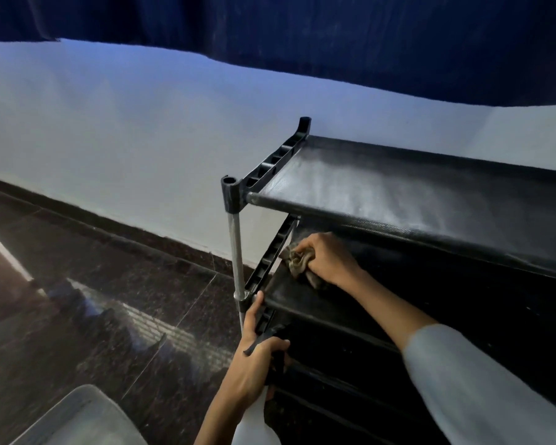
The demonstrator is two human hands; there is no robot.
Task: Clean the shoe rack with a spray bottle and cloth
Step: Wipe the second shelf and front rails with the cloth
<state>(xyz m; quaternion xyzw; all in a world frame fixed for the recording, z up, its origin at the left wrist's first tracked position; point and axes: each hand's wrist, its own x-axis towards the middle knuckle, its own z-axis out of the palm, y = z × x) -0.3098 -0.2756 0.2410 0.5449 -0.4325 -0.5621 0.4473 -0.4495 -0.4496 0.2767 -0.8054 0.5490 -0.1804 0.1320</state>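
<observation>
- White plastic spray bottle [254,422], nearest me, likely light and slick; my left hand [254,361] grips its black neck, the best hold.
- Soft cloth [297,261], bunched in my right hand [326,260], pressed on the second shelf.
- Shoe rack [398,187]: fabric shelves probably sag; steady by its metal post [236,252].

Home room: shoe rack [398,187], blue curtain [334,33], granite floor [109,300].

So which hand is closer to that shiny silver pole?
The left hand. Gripping the spray bottle, its forefinger reaches up beside the silver pole. The right hand is further along the shelf, holding the cloth.
</observation>
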